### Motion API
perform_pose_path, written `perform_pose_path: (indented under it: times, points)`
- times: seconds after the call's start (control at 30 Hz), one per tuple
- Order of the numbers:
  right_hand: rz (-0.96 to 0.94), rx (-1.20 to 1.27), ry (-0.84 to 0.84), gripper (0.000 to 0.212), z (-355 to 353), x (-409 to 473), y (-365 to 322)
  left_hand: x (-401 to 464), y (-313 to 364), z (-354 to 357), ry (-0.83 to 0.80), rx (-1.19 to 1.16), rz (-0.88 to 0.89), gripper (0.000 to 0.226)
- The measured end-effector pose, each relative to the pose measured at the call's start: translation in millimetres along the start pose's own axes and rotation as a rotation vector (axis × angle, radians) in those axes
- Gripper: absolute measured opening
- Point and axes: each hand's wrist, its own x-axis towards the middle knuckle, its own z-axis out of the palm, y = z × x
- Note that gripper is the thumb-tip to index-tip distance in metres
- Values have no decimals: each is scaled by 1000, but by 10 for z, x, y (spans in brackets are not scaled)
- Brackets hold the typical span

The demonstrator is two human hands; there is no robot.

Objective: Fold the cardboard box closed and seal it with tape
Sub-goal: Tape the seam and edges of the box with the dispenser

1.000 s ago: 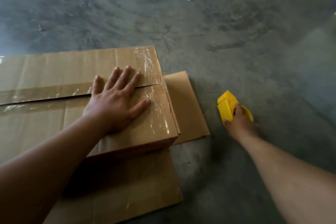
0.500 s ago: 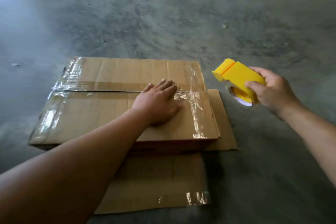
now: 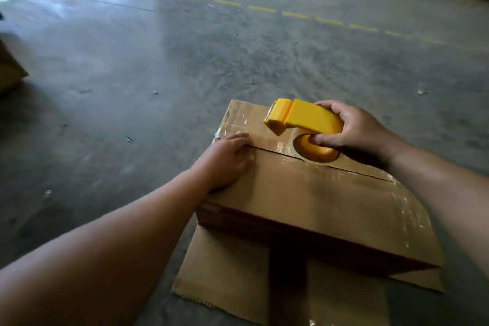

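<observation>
Two hands now over the cardboard box [image 3: 304, 193], closed on the floor, centre seam untaped.
Head view: moved in from beside the box, right hand [image 3: 354, 130] clenched round yellow tape dispenser [image 3: 304, 119], now above the seam; left hand [image 3: 227, 156] pressing flat beside the seam; likely ready for sealing.

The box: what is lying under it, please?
Flat cardboard sheets lie under the box on the floor, sticking out at the near side and the right corner. How far they extend beneath is covered by the box.
</observation>
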Motion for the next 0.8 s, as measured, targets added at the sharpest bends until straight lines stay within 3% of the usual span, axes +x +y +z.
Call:
perform_pose_path:
  times: [0.07, 0.13, 0.2, 0.3, 0.37, 0.43, 0.63, 0.8]
  points:
    - [-2, 71, -2, 57, 113, 126, -147, 103, 48, -38, 58, -318, -172, 31]
    - [-24, 121, -21, 54, 252, 258, -316, 207, 48, -102, 86, -739, -335, 30]
    - [-58, 125, -46, 54, 328, 358, -460, 285, 24, -201, 77, -1075, -430, 46]
    - [-73, 66, -88, 59, 360, 457, -561, 342, -134, -344, -49, -1334, -515, 87]
    - [-70, 37, -128, 62, 367, 484, -598, 374, -246, -378, -133, -1392, -510, 105]
    - [-65, -17, -160, 61, 380, 514, -633, 397, -313, -381, -175, -1370, -486, 106]
    - [-36, -118, -163, 57, 451, 600, -683, 410, -320, -391, -179, -1409, -459, 58]
    - [-45, -128, -165, 56, 500, 631, -618, 416, -342, -377, -168, -1462, -476, 49]
